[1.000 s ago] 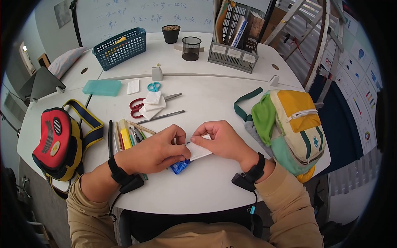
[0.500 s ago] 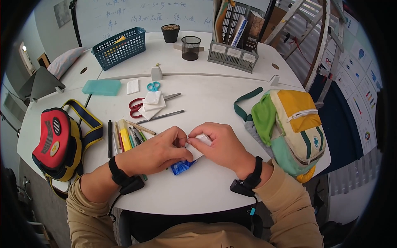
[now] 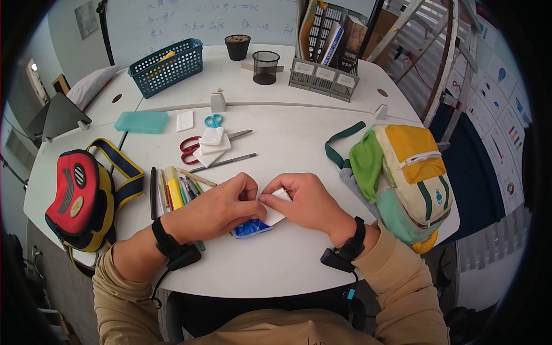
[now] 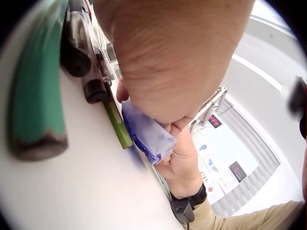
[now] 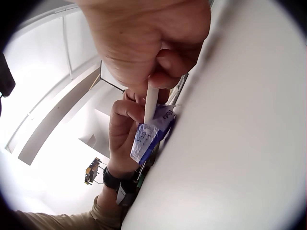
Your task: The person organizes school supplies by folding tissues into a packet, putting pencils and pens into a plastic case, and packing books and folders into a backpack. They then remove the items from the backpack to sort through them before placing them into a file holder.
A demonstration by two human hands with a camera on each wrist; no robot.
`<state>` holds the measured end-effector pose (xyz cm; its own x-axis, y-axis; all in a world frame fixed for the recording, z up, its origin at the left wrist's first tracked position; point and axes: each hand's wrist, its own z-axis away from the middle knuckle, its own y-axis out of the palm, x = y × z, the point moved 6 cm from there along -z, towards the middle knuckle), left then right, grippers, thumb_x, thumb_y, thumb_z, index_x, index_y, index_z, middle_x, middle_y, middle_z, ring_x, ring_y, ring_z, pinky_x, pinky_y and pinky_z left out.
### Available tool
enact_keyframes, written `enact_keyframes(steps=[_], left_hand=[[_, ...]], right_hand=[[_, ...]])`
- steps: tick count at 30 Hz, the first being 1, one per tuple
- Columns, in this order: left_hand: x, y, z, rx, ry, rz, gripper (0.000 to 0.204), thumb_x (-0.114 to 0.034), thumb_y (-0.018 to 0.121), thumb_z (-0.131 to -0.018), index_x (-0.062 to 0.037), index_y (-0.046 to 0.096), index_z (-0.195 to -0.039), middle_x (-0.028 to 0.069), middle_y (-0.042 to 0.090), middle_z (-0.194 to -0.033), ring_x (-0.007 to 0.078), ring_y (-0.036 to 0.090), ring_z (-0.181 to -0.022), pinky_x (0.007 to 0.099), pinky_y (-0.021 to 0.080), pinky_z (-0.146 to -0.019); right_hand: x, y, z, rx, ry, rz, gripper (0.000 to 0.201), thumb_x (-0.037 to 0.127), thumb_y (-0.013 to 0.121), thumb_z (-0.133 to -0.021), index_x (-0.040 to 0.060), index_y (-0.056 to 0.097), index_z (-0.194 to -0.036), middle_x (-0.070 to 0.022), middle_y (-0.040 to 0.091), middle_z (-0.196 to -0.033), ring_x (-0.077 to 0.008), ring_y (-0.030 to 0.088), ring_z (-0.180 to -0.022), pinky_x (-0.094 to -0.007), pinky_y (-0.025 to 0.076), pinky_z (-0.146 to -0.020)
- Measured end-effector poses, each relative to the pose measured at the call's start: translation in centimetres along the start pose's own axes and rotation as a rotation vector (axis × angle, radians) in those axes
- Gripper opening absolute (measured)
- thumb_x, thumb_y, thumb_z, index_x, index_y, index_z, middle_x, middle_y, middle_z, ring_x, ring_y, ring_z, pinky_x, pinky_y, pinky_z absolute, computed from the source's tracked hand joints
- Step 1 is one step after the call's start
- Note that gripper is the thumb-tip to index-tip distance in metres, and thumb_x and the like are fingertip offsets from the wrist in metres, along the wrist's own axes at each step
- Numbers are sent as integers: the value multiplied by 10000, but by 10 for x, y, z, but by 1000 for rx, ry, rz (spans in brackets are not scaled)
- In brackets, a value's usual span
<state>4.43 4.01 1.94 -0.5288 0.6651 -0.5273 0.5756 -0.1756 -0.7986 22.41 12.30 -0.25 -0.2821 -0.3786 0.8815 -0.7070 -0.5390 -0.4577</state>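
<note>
Over the front of the white table, the left hand (image 3: 221,208) grips a small blue plastic tissue packet (image 3: 253,229), its far side hidden behind the fingers. Across from it, the right hand (image 3: 310,200) pinches a folded white tissue (image 3: 276,215) between thumb and fingers. In the right wrist view the tissue (image 5: 151,104) stands partly inside the mouth of the crinkled packet (image 5: 145,139). The left wrist view shows the packet (image 4: 147,132) under the left palm, close over the table. Both hands nearly meet at the fingertips.
Pens and pencils (image 3: 174,187) lie beside the left forearm. Beyond are red-handled scissors (image 3: 188,150) with folded tissues (image 3: 211,146) on them, blue scissors (image 3: 214,120) and a teal case (image 3: 142,122). A red bag (image 3: 77,195) stands left, a colourful backpack (image 3: 411,178) right.
The right hand has shifted slightly, and the white tissue is now tilted more steeply, with less of it showing. More of the blue packet shows below the left fingers.
</note>
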Motion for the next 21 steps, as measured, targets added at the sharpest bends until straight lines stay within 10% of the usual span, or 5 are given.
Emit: enact_keyframes(steps=[8, 21], left_hand=[[6, -11, 2, -81, -116, 13, 734, -278, 969, -906, 17, 572, -1449, 168, 653, -1269, 346, 674, -1120, 441, 576, -1011], [17, -4, 6, -113, -199, -17, 688, -202, 932, -892, -2, 583, -1450, 194, 690, -1306, 367, 707, -1213, 438, 585, -1073]], right_hand=[[-6, -8, -1, -164, 33, -44, 163, 222, 855, -1038, 61, 864, -1057, 31, 612, -685, -57, 440, -625, -292, 370, -561], [-11, -1, -3, -64, 7, -143, 179, 146, 824, -1064, 7, 793, -1172, 48, 640, -738, -25, 487, -632, -254, 393, -569]])
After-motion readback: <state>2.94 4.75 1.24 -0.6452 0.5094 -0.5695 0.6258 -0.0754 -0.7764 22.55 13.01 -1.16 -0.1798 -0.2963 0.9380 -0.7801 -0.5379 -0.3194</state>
